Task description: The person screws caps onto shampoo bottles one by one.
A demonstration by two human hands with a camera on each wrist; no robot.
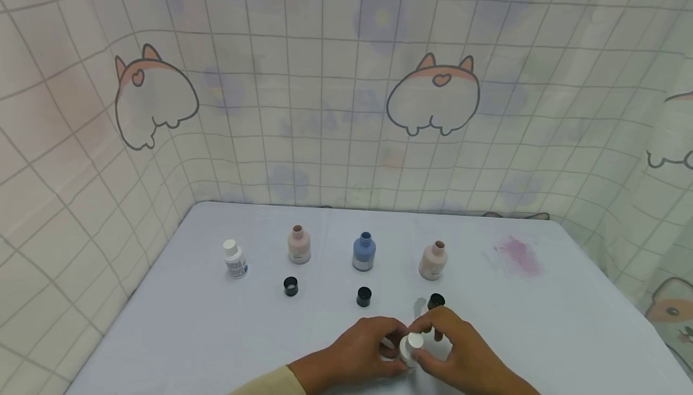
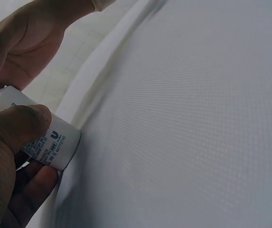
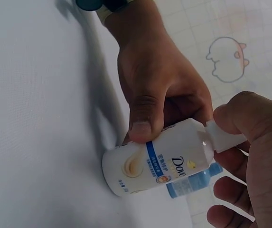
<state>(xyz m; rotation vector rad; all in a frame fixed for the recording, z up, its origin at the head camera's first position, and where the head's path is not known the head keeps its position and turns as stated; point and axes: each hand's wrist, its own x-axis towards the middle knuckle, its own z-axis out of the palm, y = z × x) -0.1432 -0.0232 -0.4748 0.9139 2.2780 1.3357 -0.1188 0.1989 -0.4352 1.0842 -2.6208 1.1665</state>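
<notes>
A small white Dove bottle (image 3: 159,159) stands on the white table near its front, its printed label visible in the right wrist view. My left hand (image 1: 365,350) grips the bottle's body, thumb on one side and fingers on the other, as the left wrist view shows. With thumb and fingers, my right hand (image 1: 460,353) pinches the white cap (image 1: 415,340), which sits on the bottle's neck. Just beyond the right fingertips lies a black cap (image 1: 435,300), partly covered by that hand.
Behind the hands stand an uncapped pink bottle (image 1: 299,246), a blue one (image 1: 364,254) and a second pink bottle (image 1: 433,261). Two more black caps (image 1: 290,286) lie before them. A white capped bottle (image 1: 235,260) stands left. A pink stain (image 1: 520,257) marks the cloth.
</notes>
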